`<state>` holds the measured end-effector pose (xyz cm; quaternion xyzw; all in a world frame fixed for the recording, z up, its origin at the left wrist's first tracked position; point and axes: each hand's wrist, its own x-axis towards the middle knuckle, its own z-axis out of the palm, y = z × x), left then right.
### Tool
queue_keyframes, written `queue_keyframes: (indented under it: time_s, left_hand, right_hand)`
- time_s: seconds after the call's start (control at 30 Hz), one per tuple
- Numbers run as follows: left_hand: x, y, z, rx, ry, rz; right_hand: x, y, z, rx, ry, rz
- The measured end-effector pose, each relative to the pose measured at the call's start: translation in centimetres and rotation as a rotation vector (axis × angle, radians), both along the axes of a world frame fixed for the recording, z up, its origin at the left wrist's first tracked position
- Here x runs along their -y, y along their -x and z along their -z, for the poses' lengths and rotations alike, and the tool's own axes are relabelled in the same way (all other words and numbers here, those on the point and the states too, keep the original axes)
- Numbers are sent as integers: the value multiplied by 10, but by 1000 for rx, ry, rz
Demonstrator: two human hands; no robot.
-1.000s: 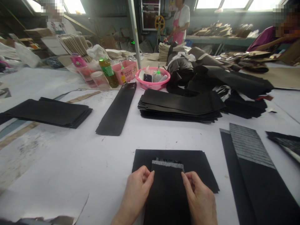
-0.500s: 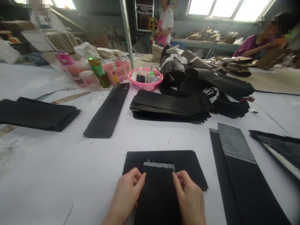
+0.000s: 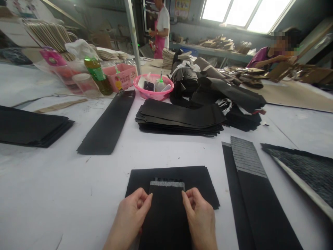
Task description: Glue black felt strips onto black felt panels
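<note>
A narrow black paper strip [image 3: 166, 215] with a grey glued band at its far end lies on a wider black sheet [image 3: 200, 180] near the table's front edge. My left hand [image 3: 130, 218] pinches the strip's left edge, thumb on top and fingers curled. On the strip's right edge my right hand [image 3: 200, 218] holds the same way.
A long black strip [image 3: 108, 123] lies left of centre. Stacks of black sheets [image 3: 179, 118] sit in the middle and at far left [image 3: 31, 126]. Grey-edged strips [image 3: 247, 180] lie to the right. A pink bowl [image 3: 153, 93], a bottle [image 3: 97, 73] and a pink basket stand behind. Other people work at the back.
The view has swung to the right, so everything on the table has slid left in the picture. Both hands keep their hold on the strip, drawn slightly nearer to me.
</note>
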<state>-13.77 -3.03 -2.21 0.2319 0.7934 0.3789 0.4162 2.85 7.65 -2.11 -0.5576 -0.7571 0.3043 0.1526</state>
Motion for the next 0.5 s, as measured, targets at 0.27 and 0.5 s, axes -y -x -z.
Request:
queue_keyframes:
  time_s: [0.27, 0.5]
  left_hand:
    - [-2, -1, -5, -7, 12, 1]
    - [-2, 0, -2, -25, 14, 11]
  right_hand:
    - [-1, 1, -4, 19, 6, 6]
    - [-3, 2, -2, 46, 37, 23]
